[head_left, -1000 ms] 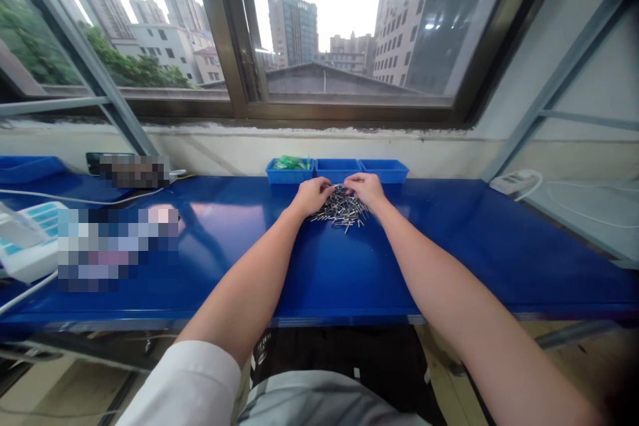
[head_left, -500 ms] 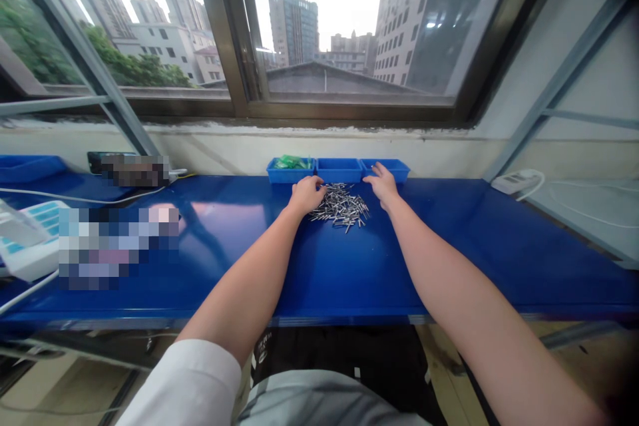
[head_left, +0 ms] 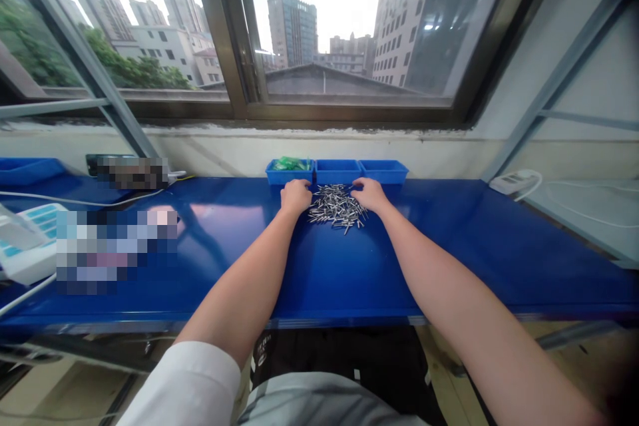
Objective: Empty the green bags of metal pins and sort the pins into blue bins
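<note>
A loose heap of small, slim metal pins, which look like blind rivets, lies on the blue tabletop. At the heap's left edge rests my left hand, fingers bent and a little apart from the thumb; nothing shows in it. From the right, my right hand reaches to the upper right edge of the heap, its thumb and fingertips apart over the pins. Just behind the heap stand three blue bins: a left bin holding green plastic pieces, a middle bin and a right bin.
A white power strip with a cable lies at the right. To the left are another blue tray, a white and light-blue device, cables and blurred-out items. A window and grey metal struts rise behind the table.
My right hand has come from above the right bin down and left to the heap's edge. My left hand has drawn back slightly to the left and down.
</note>
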A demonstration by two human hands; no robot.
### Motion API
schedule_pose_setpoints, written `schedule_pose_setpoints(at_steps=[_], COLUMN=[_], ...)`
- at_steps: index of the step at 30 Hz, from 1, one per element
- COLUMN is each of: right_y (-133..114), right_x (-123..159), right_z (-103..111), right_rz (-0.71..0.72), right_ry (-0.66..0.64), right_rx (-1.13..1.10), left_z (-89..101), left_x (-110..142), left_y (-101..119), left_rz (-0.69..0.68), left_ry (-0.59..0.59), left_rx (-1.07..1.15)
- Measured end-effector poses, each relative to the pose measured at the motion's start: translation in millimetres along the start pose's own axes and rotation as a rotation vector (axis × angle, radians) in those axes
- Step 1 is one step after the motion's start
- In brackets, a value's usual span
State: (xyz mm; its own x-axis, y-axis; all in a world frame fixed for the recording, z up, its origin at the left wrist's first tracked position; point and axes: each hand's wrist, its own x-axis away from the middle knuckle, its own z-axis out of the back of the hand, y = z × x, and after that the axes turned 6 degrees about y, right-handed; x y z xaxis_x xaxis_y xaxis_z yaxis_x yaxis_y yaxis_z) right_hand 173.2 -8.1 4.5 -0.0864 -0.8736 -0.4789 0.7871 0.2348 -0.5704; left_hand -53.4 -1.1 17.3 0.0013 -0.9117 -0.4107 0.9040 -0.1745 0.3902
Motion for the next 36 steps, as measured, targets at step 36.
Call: schedule_pose_setpoints(at_steps=[36], right_y=[-31], right_x=[9], right_z=[3], right_rz=[0.177], right_ry=[-0.071], right_rx=[-0.342], left_z=[3.5], left_x=[9], left_y=[25], left_rz=[-0.240], left_ry=[0.003], left_rx=[0.138])
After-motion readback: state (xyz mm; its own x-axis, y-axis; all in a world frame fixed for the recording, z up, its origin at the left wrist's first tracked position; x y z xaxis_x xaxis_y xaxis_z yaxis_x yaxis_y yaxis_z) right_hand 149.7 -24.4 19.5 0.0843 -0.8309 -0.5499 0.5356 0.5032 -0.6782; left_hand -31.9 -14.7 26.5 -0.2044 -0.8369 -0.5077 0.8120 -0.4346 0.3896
